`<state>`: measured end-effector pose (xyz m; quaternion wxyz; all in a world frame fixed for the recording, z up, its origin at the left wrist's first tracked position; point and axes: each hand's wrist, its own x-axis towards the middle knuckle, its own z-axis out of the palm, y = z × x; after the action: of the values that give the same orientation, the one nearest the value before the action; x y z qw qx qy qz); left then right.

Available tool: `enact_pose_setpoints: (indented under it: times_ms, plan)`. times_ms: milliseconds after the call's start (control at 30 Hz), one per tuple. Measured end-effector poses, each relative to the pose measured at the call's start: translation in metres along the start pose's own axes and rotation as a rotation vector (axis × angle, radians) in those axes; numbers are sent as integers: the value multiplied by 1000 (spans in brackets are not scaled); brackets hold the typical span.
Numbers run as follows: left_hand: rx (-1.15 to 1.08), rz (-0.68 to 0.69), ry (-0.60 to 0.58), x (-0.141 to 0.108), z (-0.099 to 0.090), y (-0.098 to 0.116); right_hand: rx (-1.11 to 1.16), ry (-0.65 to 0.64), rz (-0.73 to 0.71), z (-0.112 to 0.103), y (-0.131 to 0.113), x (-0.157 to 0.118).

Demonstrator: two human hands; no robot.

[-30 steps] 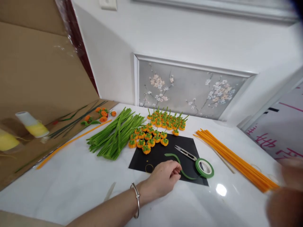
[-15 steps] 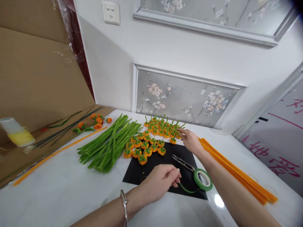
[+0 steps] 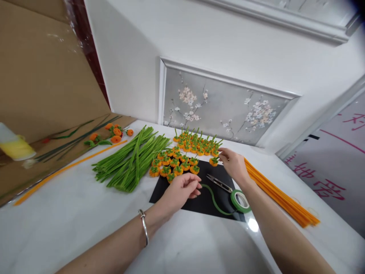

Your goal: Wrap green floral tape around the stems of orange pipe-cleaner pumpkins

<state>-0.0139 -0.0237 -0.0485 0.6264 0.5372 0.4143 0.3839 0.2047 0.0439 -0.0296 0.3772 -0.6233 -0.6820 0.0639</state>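
My left hand is closed over the black mat, its fingers pinching the free end of a green floral tape. The tape runs in a loose curve back to its roll on the mat's right side. Beyond the mat, my right hand has its fingertips at the green top of a small orange chenille pumpkin and appears to pinch it. Thread snips lie between the hands. More small pumpkins sit partly behind my left hand, and a stemmed group stands farther back.
A pile of green chenille stems lies left of the pumpkins. Orange chenille stems are bundled at the right. One orange stem and finished orange flowers lie at far left, near cardboard. A wall closes off the back.
My left hand has moved up and left, drawing out a longer run of tape. The small pumpkin at my right fingertips has shifted right, away from the others. The view has tilted down.
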Motion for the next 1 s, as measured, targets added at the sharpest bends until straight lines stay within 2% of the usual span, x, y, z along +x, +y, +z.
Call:
enact_pose_setpoints:
  times_ms: [133, 267, 333, 433, 500, 600, 667, 867, 1000]
  plan:
    - [87, 87, 25, -1, 5, -3, 166, 29, 15, -16, -12, -31]
    - [108, 246, 39, -3, 11, -1, 482, -33, 33, -13, -30, -60]
    - [87, 244, -10, -4, 12, 0, 579, -89, 28, -6, -40, -70]
    - [16, 153, -103, -4, 12, 0, 630, -195, -2, 1, -47, -72]
    - [-37, 99, -103, -4, 12, -1, 488, -216, -24, -1, -43, -67]
    - [-76, 48, -20, -3, 13, -1, -59, -176, -2, -11, -28, -57]
    - [-104, 8, -4, -3, 14, 0, -261, -195, 37, -16, -17, -54]
    - [-161, -55, -55, -5, 15, 3, -453, -283, 99, -7, -6, -58]
    - [-116, -75, -72, -4, 12, 4, -490, -308, 118, 1, -4, -49]
